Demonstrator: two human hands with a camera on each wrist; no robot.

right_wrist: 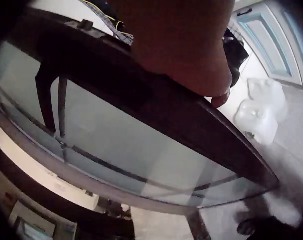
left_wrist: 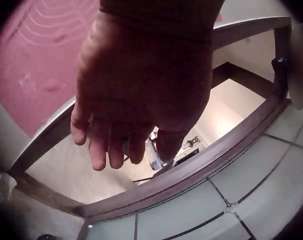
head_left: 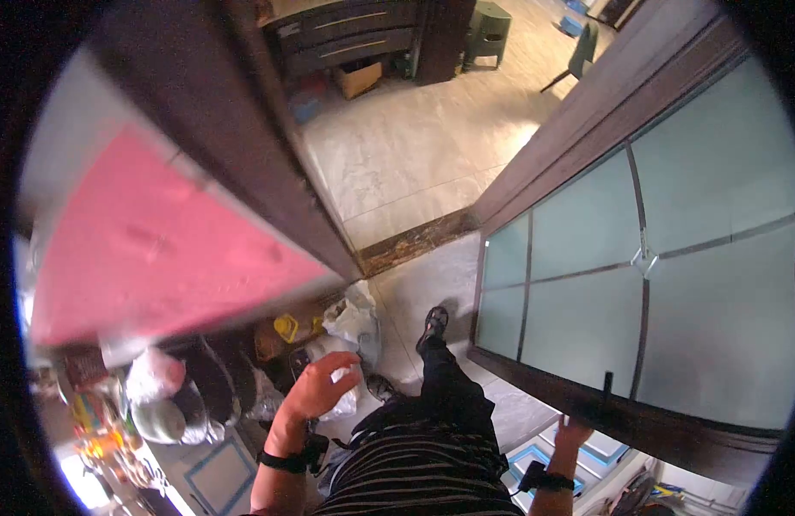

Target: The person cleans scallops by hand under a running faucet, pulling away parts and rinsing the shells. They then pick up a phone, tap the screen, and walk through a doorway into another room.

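Note:
My left hand (head_left: 322,385) hangs in the air in front of my body, fingers loosely bent and holding nothing. In the left wrist view its palm faces the camera, with the doorway behind the fingers. Down at the right, my right hand (head_left: 572,433) grips the near edge of a dark-framed door (head_left: 578,322) with frosted glass panes. The right wrist view shows that hand over the frame, a digit (right_wrist: 220,99) at its edge and the other fingers lost in shadow. A dark door handle (head_left: 608,391) sticks up close to this hand.
Ahead, a stone threshold (head_left: 419,241) crosses the doorway. A pink sheet (head_left: 174,249) hangs at the left, above plastic bags (head_left: 353,318) and kitchen clutter. Beyond are dark drawers (head_left: 346,39) and a stool (head_left: 488,34). White jugs (right_wrist: 256,120) stand on the floor behind the door.

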